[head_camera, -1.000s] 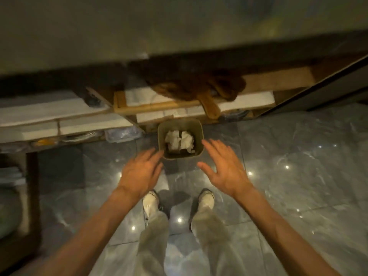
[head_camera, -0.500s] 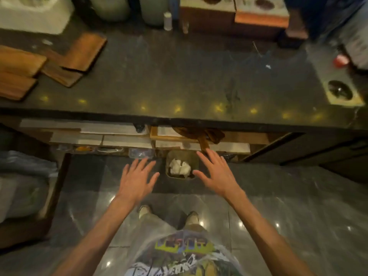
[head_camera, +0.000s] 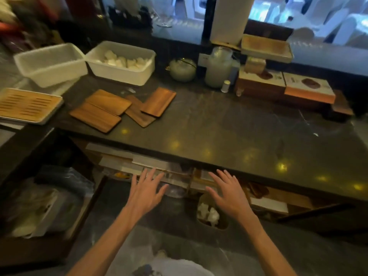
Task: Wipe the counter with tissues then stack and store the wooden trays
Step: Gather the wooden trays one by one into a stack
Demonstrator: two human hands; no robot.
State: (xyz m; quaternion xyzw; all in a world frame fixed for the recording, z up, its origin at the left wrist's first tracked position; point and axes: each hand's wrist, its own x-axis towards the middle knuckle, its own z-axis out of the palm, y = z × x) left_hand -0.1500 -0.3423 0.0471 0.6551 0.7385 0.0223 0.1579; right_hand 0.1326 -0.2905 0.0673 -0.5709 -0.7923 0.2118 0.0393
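Observation:
Several flat wooden trays (head_camera: pixel 108 101) lie overlapping on the left part of the dark stone counter (head_camera: pixel 229 128). One more tray (head_camera: pixel 159 101) rests tilted over a darker one. My left hand (head_camera: pixel 145 193) and my right hand (head_camera: pixel 231 194) hover empty with fingers spread, below the counter's front edge, well short of the trays. A small bin (head_camera: pixel 211 216) on the floor holds crumpled white tissues, partly under my right hand.
Two white tubs (head_camera: pixel 51 62) stand at the back left, one with white balls. A slatted tray (head_camera: pixel 25 105) sits far left. Jars (head_camera: pixel 218 66), boxes (head_camera: pixel 282 86) and a paper roll (head_camera: pixel 229 18) line the back. Shelves run under the counter. A bag-filled crate (head_camera: pixel 39 208) stands lower left.
The view has risen from the floor and bin to the whole counter top. Both hands stay open and empty, now near the counter's edge instead of over the bin.

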